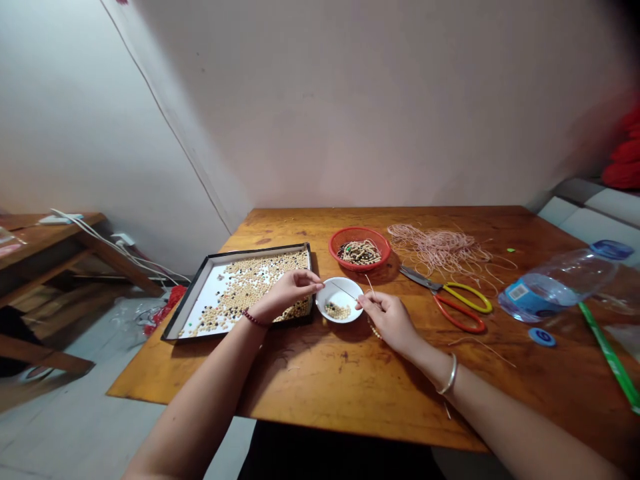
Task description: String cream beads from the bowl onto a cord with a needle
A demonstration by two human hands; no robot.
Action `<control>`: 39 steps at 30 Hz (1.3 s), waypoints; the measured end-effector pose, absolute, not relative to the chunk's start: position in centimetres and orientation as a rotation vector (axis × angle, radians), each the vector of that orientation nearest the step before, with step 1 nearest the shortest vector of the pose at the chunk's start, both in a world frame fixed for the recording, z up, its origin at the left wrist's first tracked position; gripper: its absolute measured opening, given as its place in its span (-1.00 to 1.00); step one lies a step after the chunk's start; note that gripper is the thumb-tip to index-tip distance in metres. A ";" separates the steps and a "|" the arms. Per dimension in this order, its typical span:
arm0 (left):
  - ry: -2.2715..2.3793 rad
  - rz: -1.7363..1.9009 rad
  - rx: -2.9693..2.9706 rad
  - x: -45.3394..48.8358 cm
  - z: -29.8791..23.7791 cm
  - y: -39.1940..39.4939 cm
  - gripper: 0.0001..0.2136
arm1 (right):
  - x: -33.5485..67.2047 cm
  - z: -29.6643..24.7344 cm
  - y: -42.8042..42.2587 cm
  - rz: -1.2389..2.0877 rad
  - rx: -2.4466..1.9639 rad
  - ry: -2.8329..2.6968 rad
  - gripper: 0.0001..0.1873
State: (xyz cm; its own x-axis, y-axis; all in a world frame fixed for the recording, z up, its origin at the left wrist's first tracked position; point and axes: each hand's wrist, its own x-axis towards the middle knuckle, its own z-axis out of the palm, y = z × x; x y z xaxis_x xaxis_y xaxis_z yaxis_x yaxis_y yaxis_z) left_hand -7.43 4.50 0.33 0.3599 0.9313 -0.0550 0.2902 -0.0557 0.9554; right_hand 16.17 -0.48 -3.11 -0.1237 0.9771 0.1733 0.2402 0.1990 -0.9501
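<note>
Over a white bowl (pixel 323 313), my right hand (pixel 393 323) pinches a thin needle (pixel 345 291) that points left across the bowl. Pale thread runs from these fingers, and a short string of beads (pixel 374 329) hangs below them. My left hand (pixel 293 292) is closed in a pinch at the bowl's left rim, close to the needle's far end; whatever is between its fingertips is too small to make out. Loose tan and dark beads (pixel 337 311) lie in the bottom of the bowl. Under my left wrist is a black-edged tray (pixel 200 293) of similar beads.
Behind the bowl stands a red basket (pixel 359 267) with strung beads. To its right are a tangle of pink cord (pixel 440 248) and scissors (pixel 450 300) with yellow and orange handles. Further right lie a plastic bottle (pixel 545 293), a blue cap (pixel 542 337) and a green strip (pixel 607 357).
</note>
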 end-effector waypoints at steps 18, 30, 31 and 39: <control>0.907 0.749 1.441 -7.0 0.7 3.8 -0.69 | 16.1 -3.0 -1.0 0.922 -1.210 -1.703 -0.59; 0.915 0.735 1.614 -7.2 0.0 4.1 -0.73 | 16.2 -3.1 -1.1 0.860 -1.250 -1.734 -0.58; 0.911 0.735 1.621 -7.2 0.0 4.1 -0.73 | 16.2 -3.1 -1.1 0.860 -1.251 -1.735 -0.58; 0.936 0.721 1.652 -7.1 0.2 4.1 -0.71 | 16.2 -2.8 -1.2 0.844 -1.267 -1.753 -0.58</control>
State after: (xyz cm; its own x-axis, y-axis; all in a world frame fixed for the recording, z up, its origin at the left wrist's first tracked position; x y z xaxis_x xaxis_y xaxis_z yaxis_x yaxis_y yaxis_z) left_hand -7.10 4.07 0.20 0.5113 0.8594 0.0040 0.2231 -0.1372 0.9651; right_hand 16.22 -1.21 -2.85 -0.1813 0.9589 0.2184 0.4277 0.2768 -0.8605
